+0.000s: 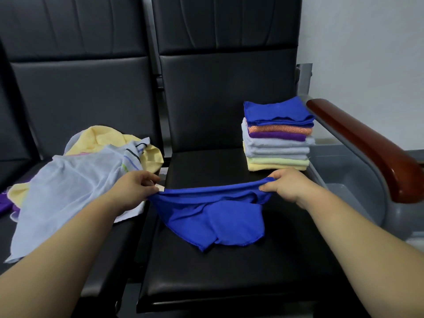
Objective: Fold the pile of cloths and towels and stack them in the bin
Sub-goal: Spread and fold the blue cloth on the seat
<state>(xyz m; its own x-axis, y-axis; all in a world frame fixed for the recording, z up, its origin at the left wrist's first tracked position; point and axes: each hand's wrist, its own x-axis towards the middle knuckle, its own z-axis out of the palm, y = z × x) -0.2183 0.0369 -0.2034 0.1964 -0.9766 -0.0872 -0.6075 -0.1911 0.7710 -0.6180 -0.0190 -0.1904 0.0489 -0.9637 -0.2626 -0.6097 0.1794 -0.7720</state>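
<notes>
A royal-blue cloth (pixel 213 216) hangs crumpled over the right black seat (pixel 229 276). My left hand (pixel 134 189) pinches its left top corner and my right hand (pixel 286 183) pinches its right top corner, so the upper edge stretches between them. A stack of several folded cloths (pixel 277 138), blue on top, then orange, purple, pale blue and yellow, stands at the seat's back right. An unfolded pile (pixel 75 177) of pale blue, yellow and purple cloths lies on the left seat. A grey bin (pixel 351 171) sits to the right, below the armrest.
A brown wooden armrest (pixel 367 145) on a grey metal frame separates the right seat from the bin. Black padded backrests (pixel 220 88) rise behind both seats. A white wall fills the far right.
</notes>
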